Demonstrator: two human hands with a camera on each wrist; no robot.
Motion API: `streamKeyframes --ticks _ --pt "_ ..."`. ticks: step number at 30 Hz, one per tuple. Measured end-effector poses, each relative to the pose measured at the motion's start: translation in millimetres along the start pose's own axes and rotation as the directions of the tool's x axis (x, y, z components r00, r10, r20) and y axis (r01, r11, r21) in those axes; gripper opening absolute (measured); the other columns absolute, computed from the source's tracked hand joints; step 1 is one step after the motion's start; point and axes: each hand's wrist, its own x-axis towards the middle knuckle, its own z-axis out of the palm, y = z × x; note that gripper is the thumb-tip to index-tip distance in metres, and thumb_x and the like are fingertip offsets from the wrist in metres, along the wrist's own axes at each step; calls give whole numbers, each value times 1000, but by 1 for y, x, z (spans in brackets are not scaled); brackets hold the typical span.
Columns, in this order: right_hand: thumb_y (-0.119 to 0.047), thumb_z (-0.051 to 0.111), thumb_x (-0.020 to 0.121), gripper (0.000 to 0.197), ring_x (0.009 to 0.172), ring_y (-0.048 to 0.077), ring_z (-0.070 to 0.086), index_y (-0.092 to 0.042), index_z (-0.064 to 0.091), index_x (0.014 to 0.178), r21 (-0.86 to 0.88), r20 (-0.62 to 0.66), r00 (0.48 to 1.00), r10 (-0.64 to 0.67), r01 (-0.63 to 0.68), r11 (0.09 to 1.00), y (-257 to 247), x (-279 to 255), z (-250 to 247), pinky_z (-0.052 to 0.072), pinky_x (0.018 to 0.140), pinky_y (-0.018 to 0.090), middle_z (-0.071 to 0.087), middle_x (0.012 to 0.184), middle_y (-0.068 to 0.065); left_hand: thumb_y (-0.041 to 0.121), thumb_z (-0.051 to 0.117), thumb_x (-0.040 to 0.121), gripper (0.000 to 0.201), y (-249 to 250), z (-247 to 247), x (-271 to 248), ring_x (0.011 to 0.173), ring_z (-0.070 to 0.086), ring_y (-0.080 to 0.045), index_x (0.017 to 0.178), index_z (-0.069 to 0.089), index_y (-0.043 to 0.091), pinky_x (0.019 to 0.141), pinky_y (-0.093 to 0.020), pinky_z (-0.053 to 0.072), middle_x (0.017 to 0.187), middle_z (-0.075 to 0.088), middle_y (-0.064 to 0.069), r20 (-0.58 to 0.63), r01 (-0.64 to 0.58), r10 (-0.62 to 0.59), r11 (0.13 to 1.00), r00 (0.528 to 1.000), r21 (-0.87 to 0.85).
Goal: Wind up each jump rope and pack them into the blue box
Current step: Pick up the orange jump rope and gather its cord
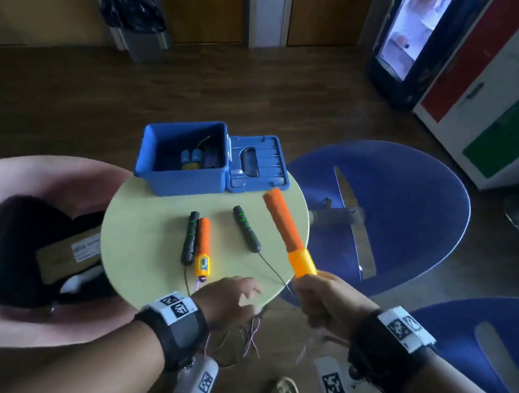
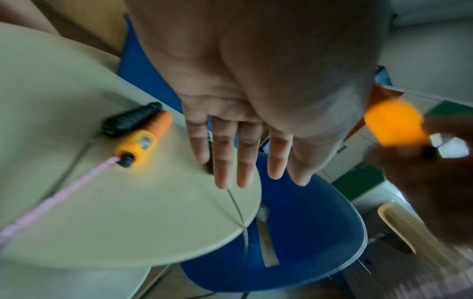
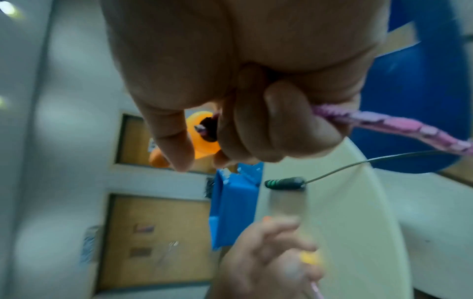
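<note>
right hand (image 1: 325, 296) fist clamped on base of orange handle (image 1: 284, 225), raised off tabletop's (image 1: 144, 237) right edge, long axis tilting toward blue box (image 1: 180, 175) at far edge. pink rope (image 3: 399, 125) exits fist. left hand (image 1: 233, 292) nearer hanging rope, fingers straight, holding nothing, over near edge. second orange handle (image 1: 203, 247) lies mid-tabletop.

left hand (image 1: 235, 293) flat, right hand (image 1: 326, 296) fisted
</note>
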Motion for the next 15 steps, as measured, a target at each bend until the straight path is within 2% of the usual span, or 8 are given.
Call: streamKeyframes --ticks 2,3,5,6,7,10,13,15 --pt "-11 60 91 21 50 15 14 -14 44 77 -18 77 994 -71 73 997 -16 -5 9 9 54 34 23 58 0 43 66 83 56 29 19 3 100 60 -11 136 48 38 91 -25 46 122 58 9 49 -97 97 995 994 -6" --pt "-14 63 87 17 50 14 15 -12 47 84 -12 115 988 -105 107 994 -23 -9 14 10 54 33 24 58 -1 44 68 82 57 41 29 4 96 61 -8 135 47 43 90 -24 48 122 57 11 85 -131 132 991 988 -23" --pt "-18 65 77 27 50 14 17 -10 49 98 12 169 971 -170 171 985 -36 -13 16 13 51 30 26 58 -2 48 66 81 40 59 45 5 85 57 -1 119 55 47 84 -23 48 110 57 18 171 -165 171 985 970 -46" --pt "-19 65 75 31 50 13 18 -9 49 100 18 184 962 -204 204 979 -41 -15 15 14 51 29 27 58 -2 48 64 82 27 63 51 6 82 55 -1 107 60 43 80 -22 46 99 57 18 210 -151 154 988 965 -30" --pt "-20 65 74 32 51 13 18 -10 50 100 17 193 953 -235 236 972 -46 -18 11 13 51 30 27 59 -1 49 62 82 19 65 56 6 80 55 -3 97 62 37 78 -23 44 90 58 16 231 -107 107 994 967 -11" --pt "-20 66 74 25 54 14 16 -14 51 93 9 172 941 -290 293 956 -58 -26 -11 10 52 31 25 61 -1 51 56 82 26 44 60 -2 81 58 -13 81 60 25 76 -30 45 82 62 8 184 150 -152 988 971 28" --pt "-22 67 79 18 48 12 19 -16 52 87 -150 104 942 -318 331 932 -63 -32 -43 13 45 26 30 58 -2 40 50 92 30 -5 56 -27 80 53 -20 86 65 15 69 -29 37 92 66 -8 91 378 -392 916 916 137" --pt "-19 67 88 12 44 11 26 -14 56 89 -359 71 940 -334 337 871 -61 -37 -59 21 40 22 36 58 -2 38 51 95 29 -42 55 -53 80 54 -17 87 67 16 66 -25 35 84 62 -5 12 502 -512 845 859 186"
